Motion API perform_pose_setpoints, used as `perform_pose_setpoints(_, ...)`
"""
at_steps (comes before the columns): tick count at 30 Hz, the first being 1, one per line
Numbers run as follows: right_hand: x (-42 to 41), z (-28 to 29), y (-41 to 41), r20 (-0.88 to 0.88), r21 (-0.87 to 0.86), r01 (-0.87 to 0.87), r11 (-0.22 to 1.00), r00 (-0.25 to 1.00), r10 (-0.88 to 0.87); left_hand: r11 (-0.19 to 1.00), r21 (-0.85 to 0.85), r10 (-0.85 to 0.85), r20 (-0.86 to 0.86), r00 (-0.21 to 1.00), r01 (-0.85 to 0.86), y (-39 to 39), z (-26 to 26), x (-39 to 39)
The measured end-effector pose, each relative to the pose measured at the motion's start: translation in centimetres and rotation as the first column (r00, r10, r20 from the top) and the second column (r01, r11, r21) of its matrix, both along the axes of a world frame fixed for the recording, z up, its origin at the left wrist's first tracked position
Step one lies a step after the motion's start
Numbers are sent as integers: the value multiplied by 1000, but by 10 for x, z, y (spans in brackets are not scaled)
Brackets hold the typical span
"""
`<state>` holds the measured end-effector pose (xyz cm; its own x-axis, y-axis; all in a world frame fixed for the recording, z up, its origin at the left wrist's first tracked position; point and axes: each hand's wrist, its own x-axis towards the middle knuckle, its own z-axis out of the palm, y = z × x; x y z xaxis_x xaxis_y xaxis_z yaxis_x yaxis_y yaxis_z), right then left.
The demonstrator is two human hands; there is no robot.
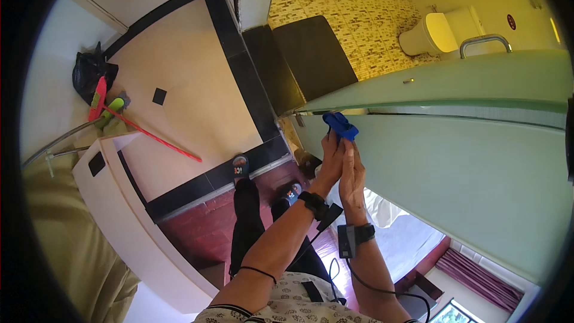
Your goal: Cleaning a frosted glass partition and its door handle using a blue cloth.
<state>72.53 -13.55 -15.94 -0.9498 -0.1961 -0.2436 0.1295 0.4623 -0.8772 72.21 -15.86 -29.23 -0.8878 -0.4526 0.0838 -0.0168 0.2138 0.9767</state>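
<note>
A folded blue cloth (341, 126) is at the fingertips of both my hands, in front of a frosted glass panel (430, 161). My left hand (332, 161) and my right hand (353, 177) lie side by side, nearly palm to palm, with fingers stretched towards the panel. The arms cross the lower middle of the view, and each wrist wears a black strap with a small device and cable. Which fingers grip the cloth is hard to see.
A glass door with a metal handle (486, 40) stands beside a toilet (430, 36). A dark mat (316, 58) lies by the doorway. At left are a red broom (152, 132), a black plastic bag (92, 72) and a white cabinet (134, 233). A bed (403, 242) is at lower right.
</note>
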Motion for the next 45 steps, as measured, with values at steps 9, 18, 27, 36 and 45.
perform_pose_setpoints(9, 42, -43, 50, 147, 70, 21, 997, 989, -31, 613, 784, -137, 232, 963, -102, 59, -36, 43)
perform_pose_setpoints(18, -17, -55, 22, 98, -60, -135, 989, 985, 140, 935, 299, 204, -11, 979, -191, 5, -57, -14)
perform_pose_setpoints(27, 47, -94, 108, 293, 41, -149, 988, 947, 130, 805, 498, 198, 287, 937, -323, 89, -145, 40)
perform_pose_setpoints(36, 40, -101, 111, 279, 52, -162, 985, 950, 141, 852, 235, 427, 207, 880, -468, 29, -160, -19)
perform_pose_setpoints(45, 62, -114, 150, 378, 138, -137, 981, 923, 76, 663, 655, 3, 484, 875, -364, 69, -152, 30)
